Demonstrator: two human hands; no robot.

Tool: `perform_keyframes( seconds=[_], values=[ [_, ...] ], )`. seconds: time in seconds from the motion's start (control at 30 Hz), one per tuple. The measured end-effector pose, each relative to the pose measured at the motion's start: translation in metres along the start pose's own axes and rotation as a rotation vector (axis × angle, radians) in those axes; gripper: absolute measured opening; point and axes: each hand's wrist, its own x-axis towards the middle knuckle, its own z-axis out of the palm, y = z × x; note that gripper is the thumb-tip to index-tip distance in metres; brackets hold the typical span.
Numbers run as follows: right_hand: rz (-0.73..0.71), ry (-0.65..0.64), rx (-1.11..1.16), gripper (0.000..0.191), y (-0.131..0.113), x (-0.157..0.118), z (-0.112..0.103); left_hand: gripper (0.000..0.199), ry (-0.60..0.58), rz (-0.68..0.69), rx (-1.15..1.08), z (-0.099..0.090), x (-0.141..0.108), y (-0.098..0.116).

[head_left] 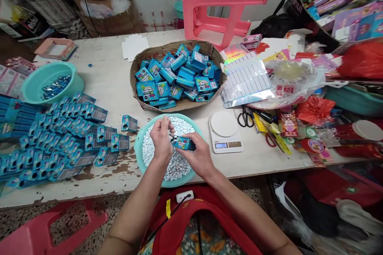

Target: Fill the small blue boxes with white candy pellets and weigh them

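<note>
Blue box (183, 143) in the right hand's (201, 159) grip is best kept low over the bowl (137, 147) of white sweets (179, 169), near the left hand's (161, 143) pinched fingers, whose load I can't tell.

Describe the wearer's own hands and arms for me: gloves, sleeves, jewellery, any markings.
The left hand and right hand are both ungloved, with no rings, watch or bracelet visible. Both forearms are bare, with no sleeve in view on either and no clear markings. Fine details, such as the nails, are too small to judge.
</note>
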Motion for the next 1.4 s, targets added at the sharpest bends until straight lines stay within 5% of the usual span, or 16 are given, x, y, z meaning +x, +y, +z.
perform_keyframes(
  seconds=[0.43,0.67,0.8,0.97,1.1,1.17,1.3,1.4],
  values=[
    [-0.015,-0.039,0.015,0.027,0.008,0.001,0.004,0.028,-0.009,0.024,-0.033,0.002,-0.008,-0.002],
    [0.009,0.005,0.18,0.032,0.013,-0.005,-0.005,0.027,-0.029,0.015,-0.084,0.003,-0.008,0.014],
    [0.08,0.072,0.286,0.035,0.025,-0.008,-0.021,0.029,-0.047,0.067,0.165,-0.017,0.007,0.004],
    [0.209,0.134,0.376,0.039,0.055,-0.002,-0.053,0.024,-0.255,0.131,1.015,-0.053,0.059,-0.026],
    [0.377,0.24,0.405,0.044,0.085,0.011,-0.08,0.039,-0.064,0.478,1.265,-0.048,0.128,-0.023],
    [0.393,0.28,0.393,0.045,0.099,0.017,-0.091,0.06,-0.093,0.587,1.393,-0.038,0.164,-0.018],
    [0.356,0.384,0.341,0.045,0.13,0.026,-0.109,0.096,-0.348,0.479,1.589,-0.028,0.221,-0.017],
    [0.359,0.465,0.248,0.045,0.157,0.03,-0.119,0.103,-0.378,0.439,1.624,-0.032,0.244,-0.018]
  ],
)
